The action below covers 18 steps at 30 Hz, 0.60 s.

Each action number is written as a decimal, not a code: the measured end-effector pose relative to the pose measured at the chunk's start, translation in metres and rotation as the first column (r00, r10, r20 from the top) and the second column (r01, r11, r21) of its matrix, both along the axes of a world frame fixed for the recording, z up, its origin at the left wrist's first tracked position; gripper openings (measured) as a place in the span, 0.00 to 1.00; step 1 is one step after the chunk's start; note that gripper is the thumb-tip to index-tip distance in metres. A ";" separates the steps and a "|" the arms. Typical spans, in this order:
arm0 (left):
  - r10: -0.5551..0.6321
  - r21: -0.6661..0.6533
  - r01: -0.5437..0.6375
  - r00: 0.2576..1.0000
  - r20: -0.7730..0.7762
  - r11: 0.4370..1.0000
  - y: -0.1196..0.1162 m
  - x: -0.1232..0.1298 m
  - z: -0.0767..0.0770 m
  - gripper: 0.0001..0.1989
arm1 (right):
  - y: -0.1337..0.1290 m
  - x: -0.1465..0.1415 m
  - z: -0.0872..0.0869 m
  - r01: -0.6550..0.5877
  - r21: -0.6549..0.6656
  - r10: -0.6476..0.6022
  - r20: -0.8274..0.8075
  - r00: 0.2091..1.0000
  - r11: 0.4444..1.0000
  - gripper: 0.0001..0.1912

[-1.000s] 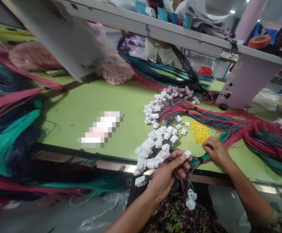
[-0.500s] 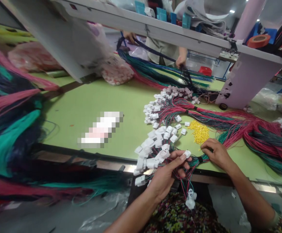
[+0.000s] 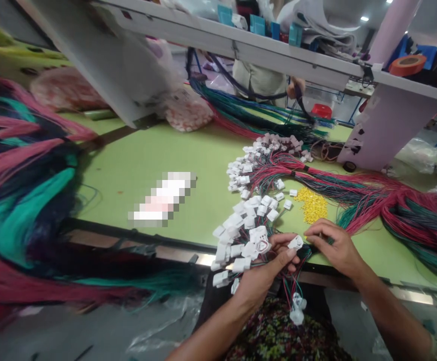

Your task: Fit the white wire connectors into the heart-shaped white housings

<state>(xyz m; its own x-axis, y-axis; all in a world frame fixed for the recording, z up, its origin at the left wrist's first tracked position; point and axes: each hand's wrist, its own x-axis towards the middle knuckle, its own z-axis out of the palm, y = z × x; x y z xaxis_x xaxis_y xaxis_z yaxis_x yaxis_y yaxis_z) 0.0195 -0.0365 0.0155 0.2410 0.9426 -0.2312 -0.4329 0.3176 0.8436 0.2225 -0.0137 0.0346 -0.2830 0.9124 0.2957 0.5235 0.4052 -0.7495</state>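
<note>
White connector point(image 3: 295, 242) pinched in left hand point(image 3: 268, 271); right hand point(image 3: 335, 247), fingertips together, grips yellow piece point(image 3: 306, 238).

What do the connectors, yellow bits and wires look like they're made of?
Connectors: probably hard plastic, matte white, crisp edges. Yellow bits: likely plastic from their even colour; too small to tell finish. Wires: seemingly plastic-coated, smooth, solid-coloured, bending in bundles.

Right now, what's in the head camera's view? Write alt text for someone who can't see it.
A person's left hand holds a white connector while the right hand pinches a tiny yellow piece beside it. Around them on a green table lie more white connectors, bundled red, green and dark wires, and a pile of small yellow parts.
</note>
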 end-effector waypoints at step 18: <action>0.072 0.145 -0.058 0.993 -0.091 0.988 -0.009 0.004 0.007 0.09 | -0.038 -0.021 0.025 -0.042 0.298 0.010 0.108 0.994 0.954 0.10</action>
<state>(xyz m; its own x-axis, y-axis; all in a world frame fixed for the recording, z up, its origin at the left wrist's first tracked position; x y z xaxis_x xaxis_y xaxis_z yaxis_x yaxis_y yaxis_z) 0.0238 -0.0457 0.0225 0.1613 0.9804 -0.1135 -0.3639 0.1660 0.9165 0.2017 -0.0513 0.0599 -0.3494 0.7783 0.5218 0.5785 0.6172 -0.5333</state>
